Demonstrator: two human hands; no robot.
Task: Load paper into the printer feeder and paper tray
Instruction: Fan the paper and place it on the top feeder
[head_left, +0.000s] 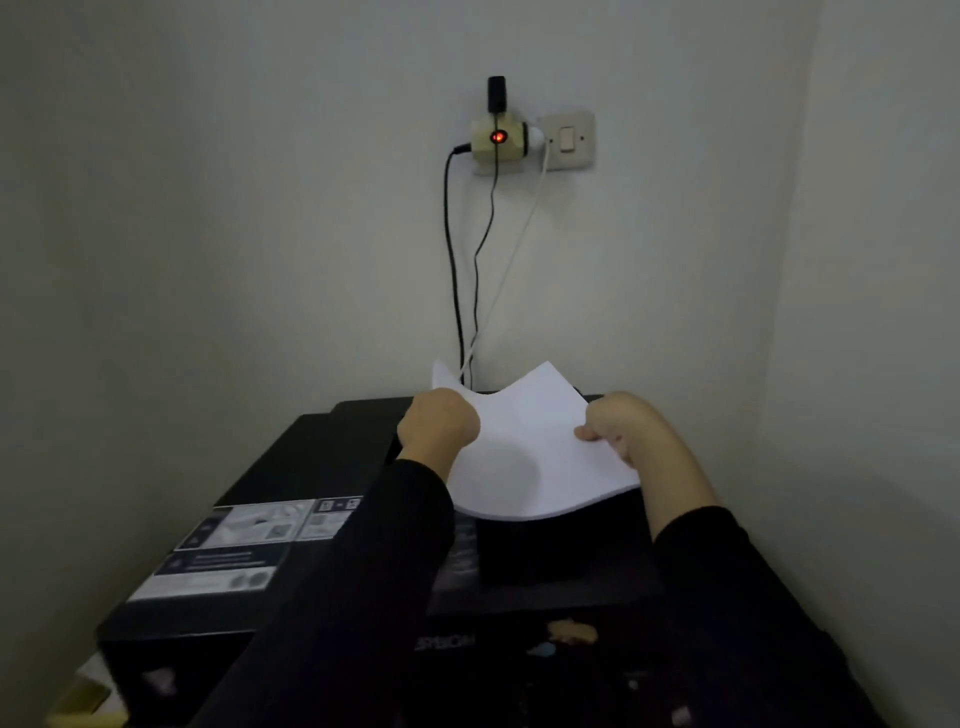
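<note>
A black printer (291, 467) fills the lower half of the head view, with white instruction labels on its left top. Above its rear I hold a thin stack of white paper (530, 447), sagging in the middle. My left hand (439, 423) grips the stack's left edge and my right hand (621, 423) pinches its right edge. The far end of the sheets points toward the back of the printer, near the wall. The feeder slot is hidden under the paper and my hands.
A wall socket with a beige adapter (498, 137) and a lit red lamp hangs above the printer, beside a light switch (567, 139). Black and white cables (457, 270) run down from it behind the printer. Walls close in on the left and right.
</note>
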